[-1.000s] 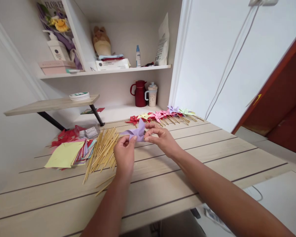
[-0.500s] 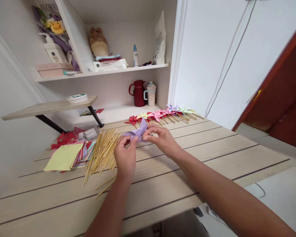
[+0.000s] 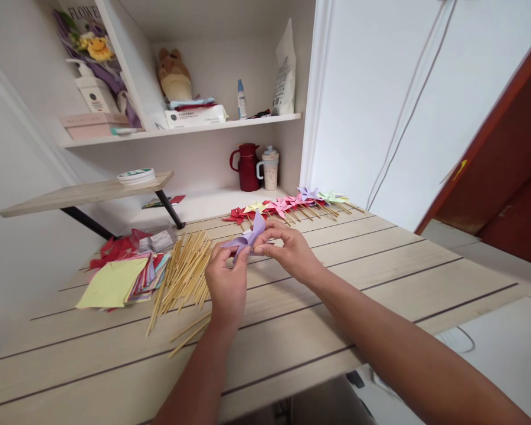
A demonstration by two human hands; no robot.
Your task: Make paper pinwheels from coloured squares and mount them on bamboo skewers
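Note:
A purple paper pinwheel is held above the table between both hands, its blades folded and one tip pointing up. My left hand pinches its lower left side between thumb and fingers. At its right side, my right hand grips near the centre with thumb and forefinger; the exact spot is hidden by the fingers. Left of my left hand lies a heap of thin wooden sticks. Beyond the hands, several finished pinwheels on sticks lie in a row in red, yellow, pink, purple and green.
A stack of coloured paper squares lies at the left, with a clear plastic bag behind it. A small raised shelf stands on black legs. At the back are a dark red jug and a lidded cup.
The purple pinwheel has turned slightly in the fingers, and its left blade now looks more curled. Both hands stay nearly in place, and the view has shifted a little.

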